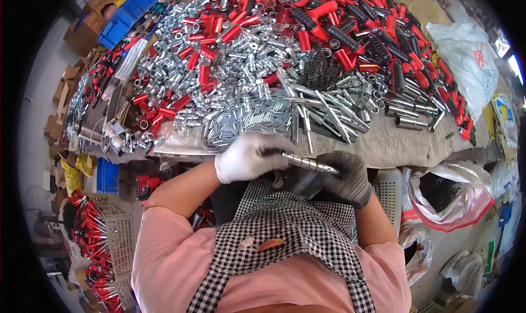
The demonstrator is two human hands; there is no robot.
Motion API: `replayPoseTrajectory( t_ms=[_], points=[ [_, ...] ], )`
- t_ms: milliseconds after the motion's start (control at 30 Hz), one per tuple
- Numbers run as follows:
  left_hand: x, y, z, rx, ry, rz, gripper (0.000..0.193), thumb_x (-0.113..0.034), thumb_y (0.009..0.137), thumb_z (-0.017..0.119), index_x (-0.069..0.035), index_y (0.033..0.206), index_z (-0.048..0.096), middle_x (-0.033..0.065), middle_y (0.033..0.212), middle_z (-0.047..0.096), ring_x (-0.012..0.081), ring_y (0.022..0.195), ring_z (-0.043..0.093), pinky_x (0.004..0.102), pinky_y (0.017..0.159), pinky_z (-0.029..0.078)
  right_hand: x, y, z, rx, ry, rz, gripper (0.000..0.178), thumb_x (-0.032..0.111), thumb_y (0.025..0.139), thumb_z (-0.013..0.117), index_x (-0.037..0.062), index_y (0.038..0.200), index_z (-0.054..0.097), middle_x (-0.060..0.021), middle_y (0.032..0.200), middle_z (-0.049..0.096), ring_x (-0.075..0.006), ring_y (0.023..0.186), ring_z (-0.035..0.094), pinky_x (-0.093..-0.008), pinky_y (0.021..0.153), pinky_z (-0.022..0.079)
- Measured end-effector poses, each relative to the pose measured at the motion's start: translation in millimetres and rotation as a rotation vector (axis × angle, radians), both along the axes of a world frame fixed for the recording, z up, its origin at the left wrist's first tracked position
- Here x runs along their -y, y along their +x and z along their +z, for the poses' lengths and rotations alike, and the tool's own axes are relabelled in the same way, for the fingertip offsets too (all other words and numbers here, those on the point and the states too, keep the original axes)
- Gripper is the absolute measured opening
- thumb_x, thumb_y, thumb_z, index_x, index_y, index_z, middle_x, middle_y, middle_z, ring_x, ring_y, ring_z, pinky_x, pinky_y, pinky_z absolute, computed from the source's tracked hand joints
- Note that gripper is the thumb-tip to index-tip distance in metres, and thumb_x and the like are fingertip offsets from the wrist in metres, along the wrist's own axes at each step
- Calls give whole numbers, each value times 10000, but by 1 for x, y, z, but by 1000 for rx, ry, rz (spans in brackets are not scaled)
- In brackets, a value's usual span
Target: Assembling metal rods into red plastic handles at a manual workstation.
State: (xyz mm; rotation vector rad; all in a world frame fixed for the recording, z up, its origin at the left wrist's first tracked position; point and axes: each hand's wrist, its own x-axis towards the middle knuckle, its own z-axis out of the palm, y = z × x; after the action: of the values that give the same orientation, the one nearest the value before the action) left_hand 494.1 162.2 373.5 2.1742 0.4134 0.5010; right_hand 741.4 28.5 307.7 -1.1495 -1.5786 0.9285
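Note:
A shiny ringed metal tube [309, 163] lies crosswise between my hands, just off the table's front edge. My right hand [350, 176], in a grey glove, is closed round its right end. My left hand [253, 157], in a white glove with dark fingertips, has its fingers bent round the left end. What its fingertips touch there is partly hidden. Below the tube is a dark flat-faced metal block [307, 186]; whether the tube touches it I cannot tell. Small metal pins [246, 121] lie in a heap just beyond my left hand.
Long metal rods [329, 113] and wide tubes [411, 116] lie on the table beyond my right hand. Red and black handles [378, 39] pile up behind. Plastic crates [115, 231] of red-handled tools stand at left. An open white sack [455, 192] is at right.

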Motion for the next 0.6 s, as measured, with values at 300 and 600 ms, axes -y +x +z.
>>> replayPoseTrajectory(
  t_ms=[300,600],
  points=[
    [21,3,-14,-183,-53,-118,335,-170,718,803,-52,1022,725,147,950,713,273,847,698,341,746,538,3,-35,-1,30,-17,12,670,68,695,858,37,1292,556,-125,1109,709,-200,974,695,-324,846,556],
    [-35,172,2,-73,-92,-366,514,-374,913,582,-24,1290,582,202,1215,643,285,1131,627,366,971,477,63,30,-27,-316,-1,-456,361,54,799,794,12,1123,640,-66,1055,676,-135,965,618,-288,829,505]
  ],
)
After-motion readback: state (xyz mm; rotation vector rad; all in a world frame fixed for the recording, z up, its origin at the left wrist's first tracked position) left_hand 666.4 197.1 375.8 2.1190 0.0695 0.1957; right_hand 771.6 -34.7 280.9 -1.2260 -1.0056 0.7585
